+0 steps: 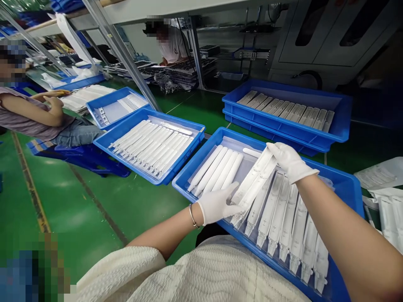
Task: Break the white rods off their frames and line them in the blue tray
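A blue tray (189,172) rests on my lap, holding several smooth white plastic shells (217,170) on its left and a row of ribbed white plastic pieces (283,218) on its right. Both hands wear white gloves. My right hand (289,161) grips the far end of a small bundle of long white pieces (255,182) lifted slantwise above the tray. My left hand (218,205) closes on the near end of the same bundle, thumb on top. A bracelet sits on my left wrist.
A second blue tray (192,144) of white parts stands to the left, a third (94,111) behind it, and two stacked blue trays (340,126) at the far right. One person sits at the left, another works at the back. Bagged white parts (384,201) lie right.
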Tool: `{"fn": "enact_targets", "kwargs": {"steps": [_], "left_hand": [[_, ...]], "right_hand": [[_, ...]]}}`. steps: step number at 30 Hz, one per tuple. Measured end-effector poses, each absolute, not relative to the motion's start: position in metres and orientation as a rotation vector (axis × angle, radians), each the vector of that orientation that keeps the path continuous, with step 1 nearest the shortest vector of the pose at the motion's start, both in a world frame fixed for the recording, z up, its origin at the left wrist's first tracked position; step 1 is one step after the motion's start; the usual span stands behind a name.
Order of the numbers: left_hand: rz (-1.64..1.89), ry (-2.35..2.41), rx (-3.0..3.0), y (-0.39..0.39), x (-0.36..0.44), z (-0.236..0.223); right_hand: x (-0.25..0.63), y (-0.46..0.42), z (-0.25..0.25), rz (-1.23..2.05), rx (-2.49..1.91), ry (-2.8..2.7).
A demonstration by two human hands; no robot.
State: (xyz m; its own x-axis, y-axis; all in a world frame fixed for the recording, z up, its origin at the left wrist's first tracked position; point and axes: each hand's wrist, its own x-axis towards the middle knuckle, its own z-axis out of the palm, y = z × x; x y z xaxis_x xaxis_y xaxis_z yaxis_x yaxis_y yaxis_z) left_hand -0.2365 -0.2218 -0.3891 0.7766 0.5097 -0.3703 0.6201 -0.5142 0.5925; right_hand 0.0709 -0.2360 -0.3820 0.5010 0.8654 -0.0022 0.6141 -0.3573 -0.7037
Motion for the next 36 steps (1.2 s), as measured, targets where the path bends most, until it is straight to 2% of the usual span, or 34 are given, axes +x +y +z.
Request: {"fn": "enact_targets", "kwargs": {"steps": [6,11,18,24,26,32,36], "left_hand": [[-0.2,0.794,2.307,-0.207,-0.253,-0.403],[-0.074,0.676,2.537,-0.201,-0.252,-0.414],[0.061,0.334,2.628,-0.198,-0.247,-0.422],[0.086,0.123,2.65,-0.2,-0.247,-0.424],[0.065,0.064,2.681,-0.201,-0.246,-0.423],[0.071,0.017,2.773,-0.203,-0.244,-0.43],[0.167,0.004,2.732,-0.203,-0.245,-0.435]], "right_hand": [[0.071,-0.196,-0.431,0.605,-2.185,-1.345],[0.067,-0.181,-0.448,0.594,-2.278,-1.499],[0.052,-0.185,-0.444,0.367,-2.51,-1.693],[0.046,-0.194,-0.435,0.007,-2.599,-1.875],[0.045,-0.187,-0.429,0.037,-2.56,-1.81],[0.026,-0.143,-0.42,0.458,-2.494,-1.867],[0.013,-0.12,-0.429,0.531,-2.538,-1.912]]}}
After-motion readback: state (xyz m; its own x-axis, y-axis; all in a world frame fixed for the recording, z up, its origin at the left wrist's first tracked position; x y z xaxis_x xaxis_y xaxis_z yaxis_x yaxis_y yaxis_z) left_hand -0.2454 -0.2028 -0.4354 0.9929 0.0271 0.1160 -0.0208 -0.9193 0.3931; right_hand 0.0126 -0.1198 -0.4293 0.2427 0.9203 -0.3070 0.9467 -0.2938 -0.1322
